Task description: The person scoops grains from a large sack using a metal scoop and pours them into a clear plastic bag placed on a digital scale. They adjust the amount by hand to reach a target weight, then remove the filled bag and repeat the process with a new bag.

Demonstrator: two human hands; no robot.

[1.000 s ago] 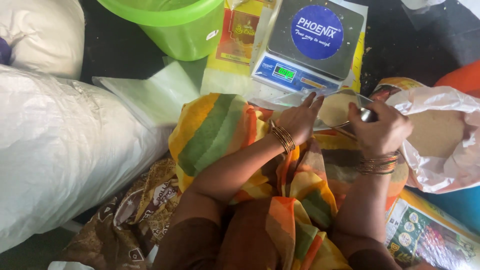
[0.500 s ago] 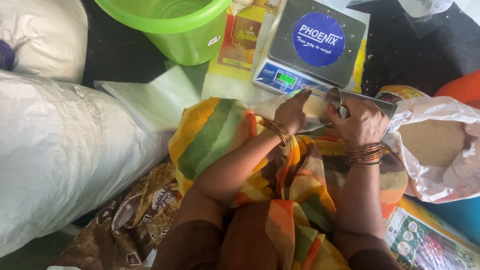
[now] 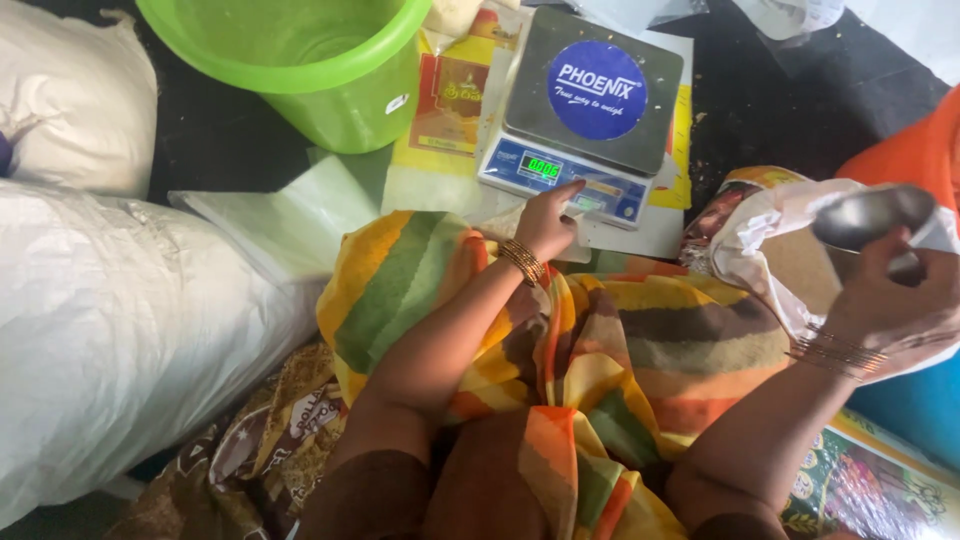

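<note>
A large white sack [image 3: 110,330] is lying along the left side, with a second white sack [image 3: 70,110] above it. A striped orange, yellow and green cloth [image 3: 600,350] is draping over the person's lap in the centre. A green plastic bucket [image 3: 300,70] is standing at the top, left of the scale. An open pale bag [image 3: 770,250] holding brownish powder is sitting at the right, just beside the lap. A digital weighing scale [image 3: 590,110] with a grey metal platform and a round blue sticker is sitting at top centre on flat yellow packets [image 3: 450,100]; its green display is glowing. A clear plastic bag [image 3: 290,215] is lying flat between the bucket and the cloth.

The left hand [image 3: 548,222] is reaching forward to the scale's front panel, fingers [image 3: 570,190] loosely extended and apart, fingertips touching the button area just right of the display; nothing is being gripped. The right hand [image 3: 890,290] is hovering over the open bag at the right edge, fingers clamped on a small metal scoop [image 3: 870,215], its bowl tilted up and to the left. Bangles are showing on both wrists.
</note>
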